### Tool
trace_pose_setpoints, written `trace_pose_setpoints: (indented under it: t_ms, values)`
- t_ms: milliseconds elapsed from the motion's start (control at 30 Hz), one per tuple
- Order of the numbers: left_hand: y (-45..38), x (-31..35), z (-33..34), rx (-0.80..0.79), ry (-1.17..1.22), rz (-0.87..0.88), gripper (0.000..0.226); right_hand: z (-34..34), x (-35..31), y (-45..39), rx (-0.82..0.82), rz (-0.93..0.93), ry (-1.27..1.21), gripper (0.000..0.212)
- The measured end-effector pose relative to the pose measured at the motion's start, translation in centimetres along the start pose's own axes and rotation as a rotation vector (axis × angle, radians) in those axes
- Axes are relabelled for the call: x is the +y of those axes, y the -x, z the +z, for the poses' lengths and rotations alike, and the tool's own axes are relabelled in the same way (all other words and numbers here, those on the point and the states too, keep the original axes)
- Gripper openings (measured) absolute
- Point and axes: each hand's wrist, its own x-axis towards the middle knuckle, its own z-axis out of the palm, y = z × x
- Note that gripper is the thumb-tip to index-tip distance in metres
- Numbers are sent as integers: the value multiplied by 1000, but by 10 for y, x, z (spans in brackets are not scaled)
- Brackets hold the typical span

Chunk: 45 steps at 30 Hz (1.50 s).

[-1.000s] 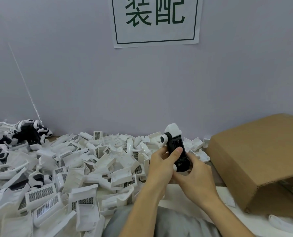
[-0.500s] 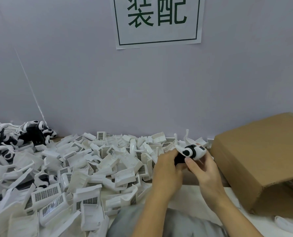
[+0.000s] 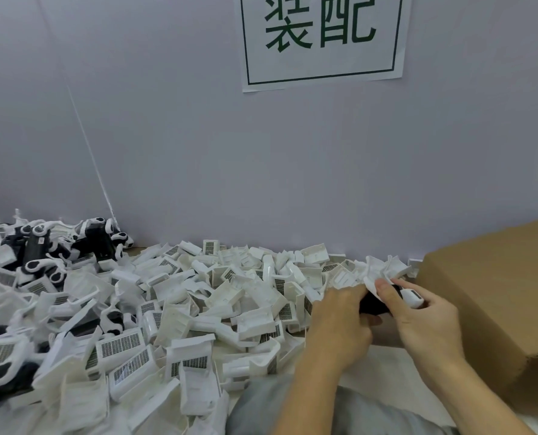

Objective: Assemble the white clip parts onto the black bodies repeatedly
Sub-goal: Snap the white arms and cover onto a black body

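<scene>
Both hands work together in the head view, low at the right, between the pile of white clip parts (image 3: 217, 306) and the cardboard box (image 3: 493, 312). Left hand (image 3: 340, 321) wraps its curled fingers around the black body (image 3: 375, 304). Right hand (image 3: 418, 312) pinches a white clip part (image 3: 411, 297) against the end of that body. To do this step well, I think the left hand should hold the body firmly while the right pushes the clip straight, without twisting, until it sits fully. Finished pieces (image 3: 57, 246) lie far left.
</scene>
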Motion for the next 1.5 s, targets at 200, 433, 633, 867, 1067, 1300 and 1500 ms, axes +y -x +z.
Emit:
trace_pose_setpoints:
  t_ms: [200,433,633,867,1067,1300,1500]
  values:
    - [-1,-4,5,68,6,-36,22,3,-1,4,-42,-13,-65,52]
    - [-10,5,-6,364,474,-153,19,3,7,9,-231,45,-119,71]
    - [-11,4,-23,276,1294,-580,48,5,8,10,-249,90,-72,35]
    - [-14,3,-18,300,1186,-635,45,5,3,15,-338,117,-128,32]
    - [-11,-3,-23,270,1457,-591,38,6,1,14,-367,164,-240,49]
    - [-8,2,-21,54,1564,-529,54,13,-5,22,-621,185,-223,37]
    - [-7,5,-11,74,1404,-600,43,17,0,25,-565,276,-191,31]
